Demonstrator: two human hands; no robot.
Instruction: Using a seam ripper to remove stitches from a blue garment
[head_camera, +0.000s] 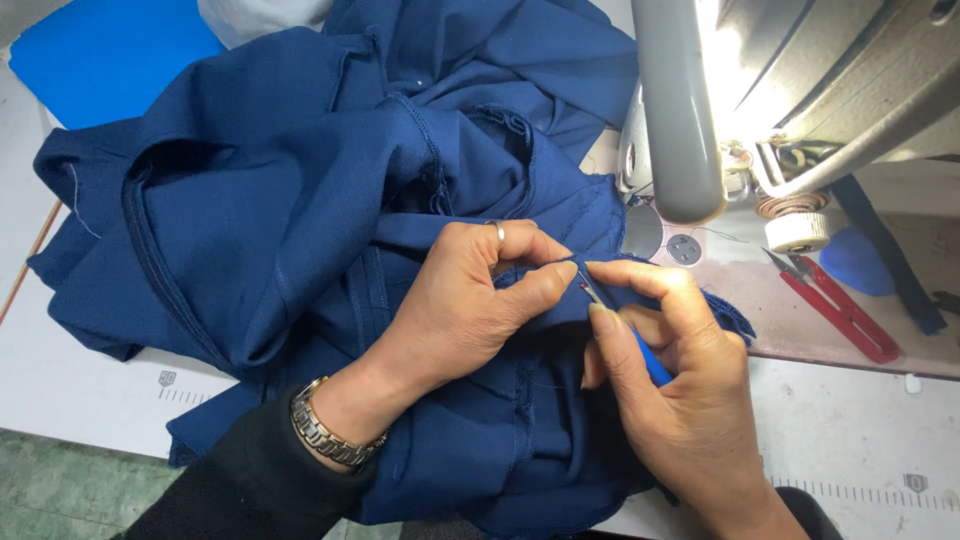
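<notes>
- Landmark: navy garment (300, 200), bunched in a big heap on the white worktable (80, 390), covering most of it left of the sewing machine.
- Left hand (460, 310) lies on the garment's lower middle, thumb and forefinger pinching a small fold of the navy fabric at a seam. Clenched on the cloth.
- Ring on a left-hand finger; metal wristwatch (325, 432) on the left wrist, black sleeve behind it.
- Right hand (680, 390) sits just right of the left hand, also over the garment's lower right part, fingers closed around a seam ripper (640, 350) with a blue handle.
- Ripper's thin metal tip with its small red ball touches the pinched fold, right between the two thumbs.
- Stitched seams and a frayed edge show on the garment around the hands.
- Grey sewing machine (680, 110) stands just right of the garment's upper edge, its lamp glaring bright.
- Red thread snips (835, 305) lie on the machine bed right of the garment, well apart from the hands.
- White bobbin-like wheel (797, 232) sits just above the snips.
- Bright blue sheet (100, 55) lies above the garment's upper left corner.
- Printed ruler marks on the table show below the garment's left and right edges.
</notes>
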